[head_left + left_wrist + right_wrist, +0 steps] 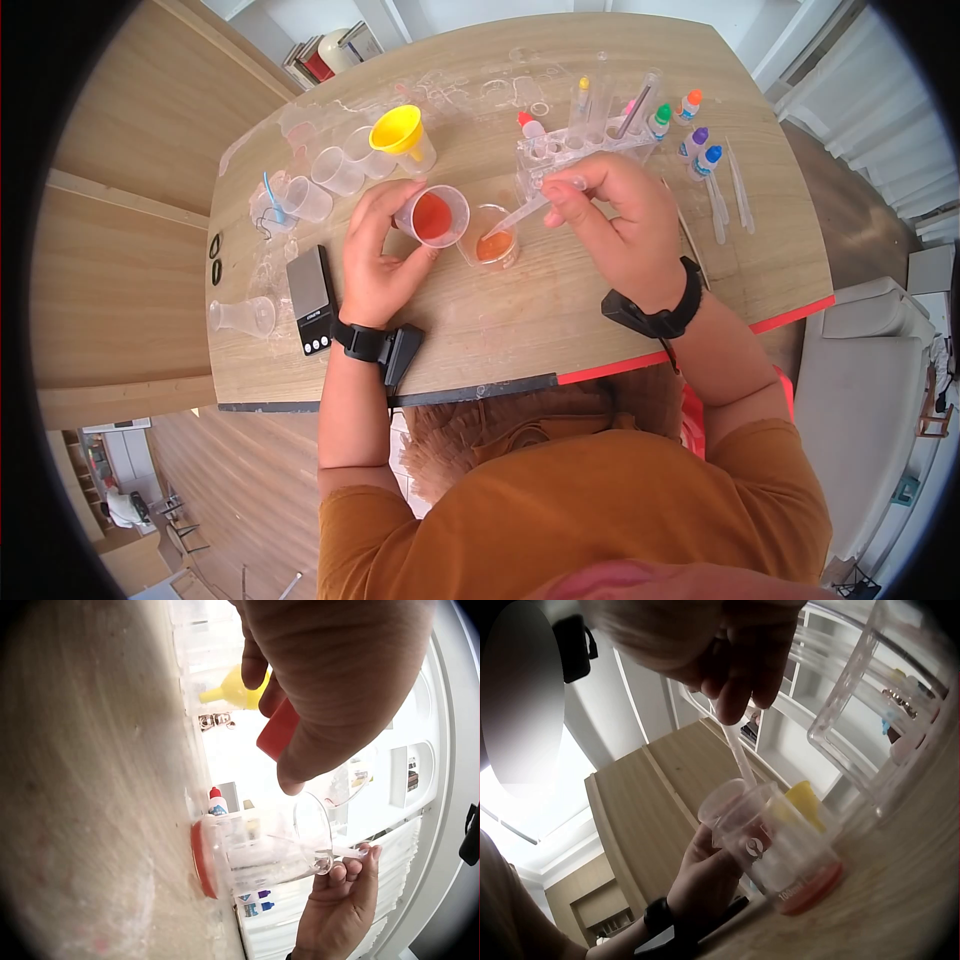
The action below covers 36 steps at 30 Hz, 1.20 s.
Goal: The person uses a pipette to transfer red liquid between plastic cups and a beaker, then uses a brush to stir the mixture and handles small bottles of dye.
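Note:
My left hand (378,255) grips a clear plastic cup (457,205) holding red-orange liquid, tilted and raised beside a clear beaker (496,262). That beaker stands on the table with a shallow layer of orange-red liquid; its 100 ml mark shows in the right wrist view. Between thumb and fingers, my right hand (628,232) pinches a translucent plastic dropper (524,212) slanting down into the beaker. In the left wrist view the beaker (259,859) is seen from the side, the dropper's shaft inside its rim.
Behind the beaker stands a clear test tube rack (575,150) with tubes. Capped bottles (708,162) and thin plastic sticks (742,190) are to the right. Leftward are a yellow funnel (399,130) in a cup, several clear cups (336,172), a black scale (310,285) and a flask (245,317).

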Motion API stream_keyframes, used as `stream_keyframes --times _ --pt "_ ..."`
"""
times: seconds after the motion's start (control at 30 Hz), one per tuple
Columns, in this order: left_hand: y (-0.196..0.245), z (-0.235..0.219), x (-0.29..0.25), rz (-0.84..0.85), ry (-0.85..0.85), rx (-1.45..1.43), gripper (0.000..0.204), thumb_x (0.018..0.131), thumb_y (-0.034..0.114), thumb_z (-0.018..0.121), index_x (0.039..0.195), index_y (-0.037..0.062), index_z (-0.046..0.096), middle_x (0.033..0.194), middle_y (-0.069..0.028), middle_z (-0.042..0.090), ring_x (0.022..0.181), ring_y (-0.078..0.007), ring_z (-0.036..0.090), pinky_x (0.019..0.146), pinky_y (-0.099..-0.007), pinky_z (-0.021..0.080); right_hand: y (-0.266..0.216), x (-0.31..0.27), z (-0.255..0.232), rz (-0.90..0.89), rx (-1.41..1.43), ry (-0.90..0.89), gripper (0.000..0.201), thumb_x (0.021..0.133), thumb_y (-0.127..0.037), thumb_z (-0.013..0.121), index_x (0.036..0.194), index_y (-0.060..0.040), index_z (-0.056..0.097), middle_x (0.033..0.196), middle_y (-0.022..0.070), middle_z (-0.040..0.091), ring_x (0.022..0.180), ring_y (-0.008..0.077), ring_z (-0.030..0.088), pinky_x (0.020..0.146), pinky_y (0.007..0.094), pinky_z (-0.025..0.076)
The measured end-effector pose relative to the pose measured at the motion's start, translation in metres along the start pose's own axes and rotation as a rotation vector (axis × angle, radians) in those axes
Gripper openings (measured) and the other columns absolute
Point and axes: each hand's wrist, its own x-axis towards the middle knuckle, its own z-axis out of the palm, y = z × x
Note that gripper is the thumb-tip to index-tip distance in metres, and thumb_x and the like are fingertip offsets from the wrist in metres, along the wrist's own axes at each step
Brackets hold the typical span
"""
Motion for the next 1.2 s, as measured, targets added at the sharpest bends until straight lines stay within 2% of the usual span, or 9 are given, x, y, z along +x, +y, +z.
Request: stream_keyframes --times 0.17,0.2,0.27,0.4,0.5,0.57,0.67,0.87,1.2 --pt "0.002 0.000 0.001 -0.004 -0.003 0.008 0.060 0.077 0.000 0.082 0.134 0.0050 0.067 0.134 -0.0140 0.070 0.120 -0.0292 0.066 0.097 -0.0364 0.052 0.002 0.002 -0.005 -0.167 0.003 0.070 0.008 0.101 -0.009 0.074 0.101 -0.0014 0.072 0.091 0.0072 0.075 0.073 0.0132 0.072 0.069 0.0272 0.056" --pt "0.002 0.000 0.001 -0.001 -0.001 0.002 0.060 0.077 0.000 0.082 0.134 0.0049 0.067 0.134 -0.0140 0.070 0.120 -0.0293 0.066 0.097 -0.0366 0.053 0.001 0.000 -0.006 -0.168 0.003 0.070 0.008 0.101 -0.009 0.074 0.101 -0.0014 0.072 0.091 0.0072 0.075 0.073 0.0132 0.072 0.069 0.0272 0.056" --pt "0.002 0.000 0.000 0.001 0.003 -0.003 0.060 0.077 -0.001 0.082 0.135 0.0048 0.066 0.134 -0.0141 0.070 0.120 -0.0294 0.066 0.098 -0.0369 0.053 -0.001 -0.003 -0.007 0.028 0.281 0.151 0.008 0.102 -0.009 0.073 0.104 -0.0010 0.072 0.093 0.0068 0.075 0.075 0.0128 0.072 0.072 0.0264 0.056" --pt "0.003 -0.001 0.001 0.004 0.001 0.005 0.058 0.078 0.000 0.083 0.134 0.0043 0.067 0.133 -0.0144 0.070 0.121 -0.0300 0.066 0.100 -0.0377 0.053 -0.004 -0.001 -0.003 -0.026 0.464 0.196 0.010 0.104 -0.009 0.071 0.109 -0.0006 0.073 0.095 0.0067 0.075 0.077 0.0130 0.072 0.073 0.0260 0.057" --pt "0.004 -0.001 0.001 0.009 0.004 0.011 0.057 0.078 0.001 0.085 0.133 0.0043 0.068 0.132 -0.0150 0.070 0.120 -0.0304 0.067 0.101 -0.0384 0.053 -0.004 0.000 -0.003 -0.031 0.322 0.070 0.013 0.102 -0.009 0.073 0.113 -0.0023 0.074 0.097 0.0074 0.076 0.077 0.0150 0.073 0.074 0.0278 0.056" --pt "0.005 0.000 0.002 0.016 0.010 0.013 0.057 0.078 0.001 0.085 0.133 0.0043 0.068 0.131 -0.0153 0.070 0.119 -0.0306 0.067 0.100 -0.0386 0.054 -0.007 0.004 -0.006 -0.254 -0.114 -0.083 0.017 0.098 -0.011 0.077 0.114 -0.0054 0.076 0.098 0.0075 0.077 0.081 0.0187 0.074 0.076 0.0310 0.056" --pt "0.006 0.001 0.002 0.038 0.025 0.035 0.058 0.077 0.000 0.085 0.133 0.0046 0.068 0.130 -0.0157 0.070 0.119 -0.0309 0.068 0.101 -0.0392 0.054 -0.008 0.003 0.000 -0.237 -0.074 -0.151 0.019 0.095 -0.013 0.080 0.113 -0.0079 0.078 0.098 0.0068 0.077 0.086 0.0223 0.073 0.077 0.0331 0.055" --pt "0.006 0.000 0.002 0.031 0.025 0.026 0.059 0.077 0.000 0.086 0.132 0.0065 0.069 0.130 -0.0156 0.071 0.120 -0.0317 0.068 0.102 -0.0399 0.054 -0.001 0.001 0.002 -0.235 -0.056 -0.219 0.016 0.096 -0.011 0.078 0.111 -0.0071 0.079 0.097 0.0057 0.077 0.086 0.0230 0.072 0.073 0.0341 0.055" --pt "0.007 0.001 0.002 0.040 0.028 0.026 0.059 0.076 -0.001 0.085 0.132 0.0066 0.069 0.131 -0.0154 0.070 0.120 -0.0318 0.068 0.102 -0.0398 0.054 0.000 -0.001 0.004 -0.235 -0.071 -0.206 0.014 0.097 -0.012 0.076 0.110 -0.0062 0.079 0.095 0.0055 0.076 0.084 0.0226 0.072 0.072 0.0339 0.056"
